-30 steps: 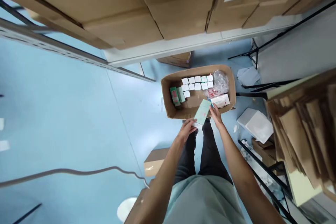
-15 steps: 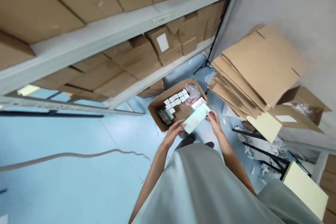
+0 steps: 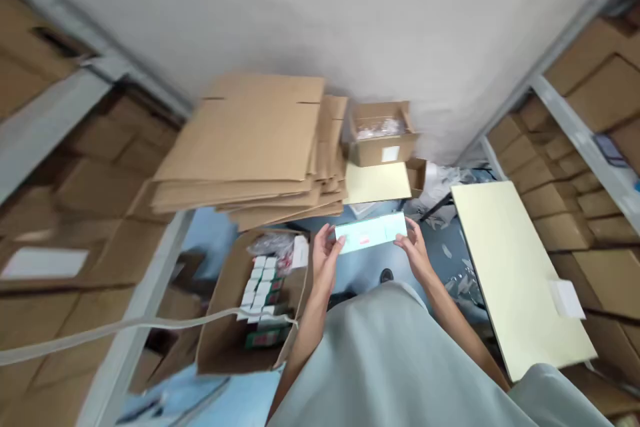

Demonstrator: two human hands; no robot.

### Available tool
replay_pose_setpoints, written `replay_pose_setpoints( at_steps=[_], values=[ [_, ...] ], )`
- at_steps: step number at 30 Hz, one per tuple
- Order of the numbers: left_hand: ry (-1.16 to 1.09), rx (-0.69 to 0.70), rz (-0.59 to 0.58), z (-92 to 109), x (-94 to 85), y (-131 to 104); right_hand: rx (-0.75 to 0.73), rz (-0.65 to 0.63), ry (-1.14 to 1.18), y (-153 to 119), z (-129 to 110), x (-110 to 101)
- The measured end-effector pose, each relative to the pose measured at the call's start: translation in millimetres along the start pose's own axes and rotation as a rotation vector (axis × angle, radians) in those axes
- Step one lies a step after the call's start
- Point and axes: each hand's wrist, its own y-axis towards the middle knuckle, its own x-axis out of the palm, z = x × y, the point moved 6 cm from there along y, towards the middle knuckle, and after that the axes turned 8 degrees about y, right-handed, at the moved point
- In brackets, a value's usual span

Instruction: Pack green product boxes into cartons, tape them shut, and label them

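Note:
A flat, pale green box with a small red mark is held out in front of my body. My left hand grips its left end, thumb on top. At the other end my right hand pinches the corner with thumb and fingers. To the left, on the floor, stands an open cardboard carton. Inside it are several small white boxes, a green box and some clear plastic wrap.
Flattened cardboard sheets are stacked ahead on the left. Behind them an open carton holds plastic. A pale yellow tabletop stands right, with a small white box on it. Loaded shelves line both sides. A cable crosses at left.
My view has swung right, away from the shelves and toward the wall. Both hands have kept hold of the pale green box, which has turned with me away from the carton.

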Motion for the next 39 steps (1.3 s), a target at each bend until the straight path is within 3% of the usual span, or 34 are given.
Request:
replay_pose_setpoints(
  at_steps=[4,8,11,17,21,25,30,33,36,39],
  values=[
    [-0.012,0.043,-0.236,14,118.2,4,-0.046,0.183,0.062,-5,-30,-97],
    [0.068,0.064,-0.454,26,219.5,1,-0.08,0.348,0.161,-24,-37,-161],
    [0.136,0.071,-0.577,30,286.9,-1,-0.104,0.432,0.229,-39,-37,-184],
    [0.144,0.093,-0.87,34,418.1,-13,-0.184,0.654,0.352,-50,-33,-207],
    [0.172,0.117,-1.112,43,486.8,-32,-0.215,0.826,0.414,-43,-39,-214],
    [0.199,0.148,-1.295,53,531.5,-42,-0.201,0.958,0.411,-34,-54,-209],
    [0.13,-0.047,-1.393,37,561.8,-34,-0.18,1.057,0.387,-20,-72,-194],
    [0.167,-0.254,-1.501,6,563.1,-36,-0.193,1.059,0.479,-13,-76,-190],
    [0.32,-0.438,-1.618,-27,549.2,-47,-0.183,1.068,0.574,-8,-73,-197],
    [0.436,-0.559,-1.736,-47,536.2,-65,-0.165,1.082,0.612,-8,-69,-213]
  ],
)
